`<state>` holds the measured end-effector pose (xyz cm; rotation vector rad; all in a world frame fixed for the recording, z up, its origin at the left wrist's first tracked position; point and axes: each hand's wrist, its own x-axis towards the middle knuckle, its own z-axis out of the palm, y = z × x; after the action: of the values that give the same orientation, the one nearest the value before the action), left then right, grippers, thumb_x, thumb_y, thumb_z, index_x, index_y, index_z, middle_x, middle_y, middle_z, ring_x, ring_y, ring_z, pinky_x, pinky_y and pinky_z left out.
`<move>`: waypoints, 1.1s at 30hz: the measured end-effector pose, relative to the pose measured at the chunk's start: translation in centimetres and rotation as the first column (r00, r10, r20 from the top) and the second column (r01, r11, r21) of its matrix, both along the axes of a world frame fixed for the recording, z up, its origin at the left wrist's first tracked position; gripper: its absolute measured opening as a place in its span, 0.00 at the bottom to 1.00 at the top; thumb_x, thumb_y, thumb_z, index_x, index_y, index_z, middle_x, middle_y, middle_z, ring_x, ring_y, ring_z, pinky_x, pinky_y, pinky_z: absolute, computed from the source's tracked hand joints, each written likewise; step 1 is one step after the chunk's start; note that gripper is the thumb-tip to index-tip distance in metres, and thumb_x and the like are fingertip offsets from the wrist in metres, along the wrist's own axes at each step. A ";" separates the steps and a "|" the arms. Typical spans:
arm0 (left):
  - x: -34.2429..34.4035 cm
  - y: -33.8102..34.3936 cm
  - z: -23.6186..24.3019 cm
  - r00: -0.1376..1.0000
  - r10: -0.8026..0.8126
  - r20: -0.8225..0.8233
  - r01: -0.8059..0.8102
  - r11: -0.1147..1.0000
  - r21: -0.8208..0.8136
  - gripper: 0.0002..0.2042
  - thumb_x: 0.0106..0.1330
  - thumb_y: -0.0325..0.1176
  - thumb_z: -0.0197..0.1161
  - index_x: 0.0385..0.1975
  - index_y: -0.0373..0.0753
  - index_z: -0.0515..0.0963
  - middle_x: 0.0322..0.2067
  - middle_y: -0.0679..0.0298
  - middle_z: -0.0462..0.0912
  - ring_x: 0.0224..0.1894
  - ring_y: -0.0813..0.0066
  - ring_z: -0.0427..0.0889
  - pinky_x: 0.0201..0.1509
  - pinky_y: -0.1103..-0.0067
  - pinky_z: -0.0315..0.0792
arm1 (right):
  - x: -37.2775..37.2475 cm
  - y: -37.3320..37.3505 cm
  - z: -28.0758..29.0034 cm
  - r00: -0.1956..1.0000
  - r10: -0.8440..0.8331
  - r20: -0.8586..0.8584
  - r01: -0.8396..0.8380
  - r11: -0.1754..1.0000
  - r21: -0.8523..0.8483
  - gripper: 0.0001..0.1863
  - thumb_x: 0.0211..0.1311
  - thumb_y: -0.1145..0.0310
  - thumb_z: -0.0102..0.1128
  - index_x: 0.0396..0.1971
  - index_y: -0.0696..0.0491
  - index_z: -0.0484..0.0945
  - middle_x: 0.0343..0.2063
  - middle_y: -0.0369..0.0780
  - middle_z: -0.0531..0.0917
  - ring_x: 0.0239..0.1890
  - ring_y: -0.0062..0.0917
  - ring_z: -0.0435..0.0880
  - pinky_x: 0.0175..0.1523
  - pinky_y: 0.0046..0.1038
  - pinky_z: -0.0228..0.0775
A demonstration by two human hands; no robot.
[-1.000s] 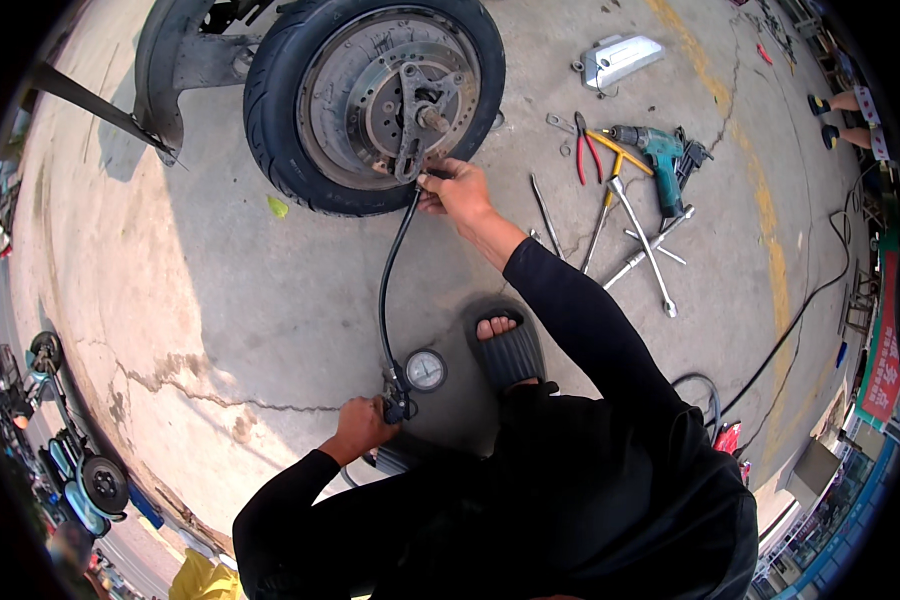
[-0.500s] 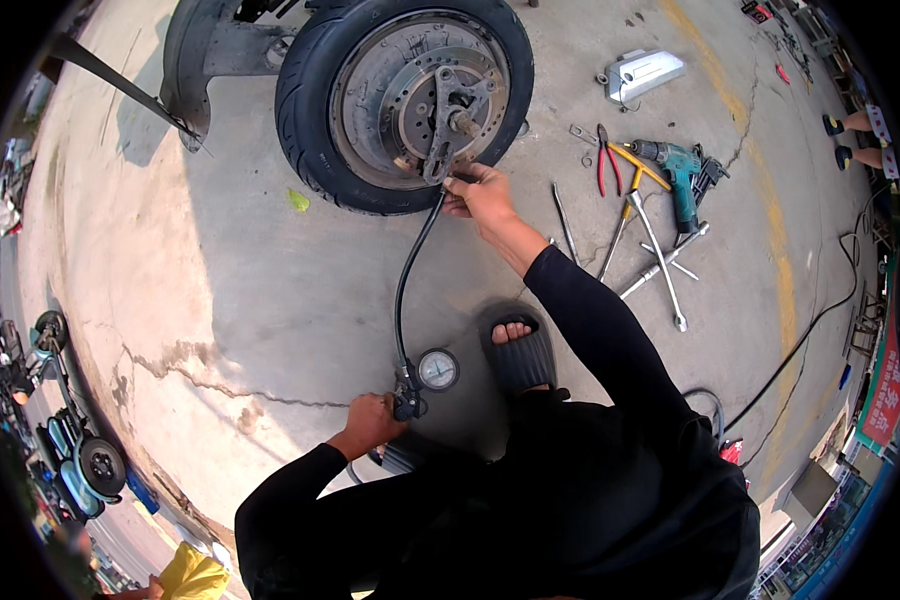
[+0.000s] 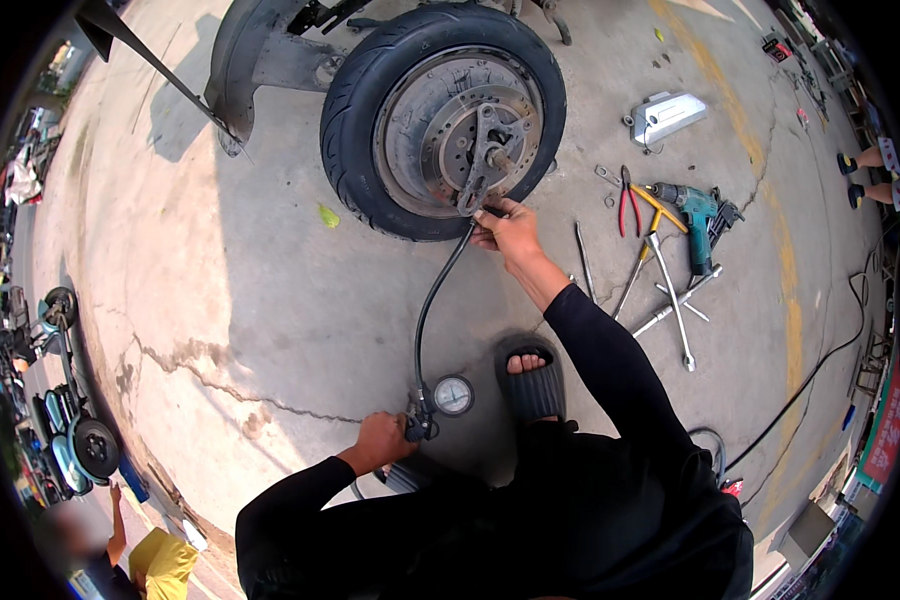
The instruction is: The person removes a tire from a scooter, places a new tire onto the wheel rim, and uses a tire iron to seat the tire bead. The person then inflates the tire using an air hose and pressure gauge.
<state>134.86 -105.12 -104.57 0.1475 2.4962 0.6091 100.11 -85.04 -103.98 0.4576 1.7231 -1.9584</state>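
My left hand (image 3: 378,441) is closed round the handle of a tire inflator, whose round dial gauge (image 3: 454,395) faces up. From the inflator a black hose (image 3: 432,305) runs up to the wheel. My right hand (image 3: 513,234) pinches the end of that hose at the lower rim, by the tire valve; the fingers hide the exact joint. The wheel (image 3: 346,150) has a black tire, a grey hub, a brake disc (image 3: 448,130) and a slotted metal bracket (image 3: 487,145) at its axle.
Right of the wheel lie red-handled pliers (image 3: 624,205), a teal cordless drill (image 3: 699,225), a cross wrench (image 3: 675,300) and a silver cover (image 3: 667,118). A black cable (image 3: 820,355) crosses the ground farther right. At lower left are a person in yellow (image 3: 162,565) and a parked scooter (image 3: 75,440).
The whole view has shifted, so the wheel and tools sit lower and farther right. Both hands keep their hold. At lower left, more of the other person has come into view.
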 end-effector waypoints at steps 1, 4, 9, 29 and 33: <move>-0.1 0.0 0.1 1.000 -0.005 0.024 0.005 1.000 -0.002 0.17 0.48 0.46 0.68 0.20 0.36 0.78 0.14 0.52 0.78 0.19 0.50 0.81 0.26 0.62 0.76 | 0.0 0.1 -0.2 1.000 0.002 -0.002 -0.002 1.000 -0.007 0.11 0.62 0.74 0.61 0.45 0.57 0.79 0.25 0.37 0.83 0.20 0.22 0.84 0.23 0.20 0.71; -0.3 0.0 0.2 0.999 -0.006 0.044 0.007 1.000 -0.009 0.18 0.49 0.47 0.68 0.22 0.36 0.79 0.14 0.51 0.78 0.20 0.50 0.81 0.27 0.62 0.77 | 0.0 0.1 -0.1 1.000 0.014 -0.009 -0.014 1.000 0.003 0.12 0.61 0.71 0.64 0.45 0.55 0.78 0.22 0.37 0.82 0.21 0.23 0.85 0.24 0.20 0.74; -0.4 -0.1 0.5 0.999 -0.021 0.031 0.021 1.000 0.020 0.18 0.48 0.46 0.68 0.22 0.35 0.78 0.15 0.51 0.78 0.20 0.49 0.81 0.27 0.61 0.76 | 0.0 0.1 -0.4 1.000 0.013 -0.019 -0.013 1.000 -0.016 0.13 0.61 0.72 0.64 0.45 0.56 0.78 0.21 0.37 0.82 0.20 0.22 0.84 0.24 0.20 0.75; -0.5 -0.2 0.7 0.999 0.001 0.032 -0.002 1.000 0.010 0.19 0.46 0.47 0.70 0.20 0.35 0.78 0.16 0.51 0.79 0.22 0.49 0.81 0.28 0.61 0.77 | 0.2 0.0 0.4 1.000 -0.015 0.007 0.015 1.000 -0.003 0.10 0.62 0.74 0.61 0.42 0.58 0.79 0.22 0.38 0.82 0.19 0.22 0.83 0.24 0.21 0.73; -0.7 -0.3 0.8 1.000 -0.015 -0.025 0.016 0.998 0.066 0.18 0.46 0.45 0.69 0.18 0.34 0.77 0.15 0.50 0.78 0.20 0.48 0.80 0.27 0.61 0.76 | 0.1 -0.1 0.6 1.000 0.003 0.015 -0.004 1.000 0.013 0.12 0.62 0.73 0.62 0.45 0.57 0.77 0.23 0.37 0.83 0.21 0.23 0.84 0.25 0.21 0.75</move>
<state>134.17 -105.46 -103.73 0.2004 2.4968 0.6881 100.22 -85.11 -103.40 0.4726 1.7267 -1.9377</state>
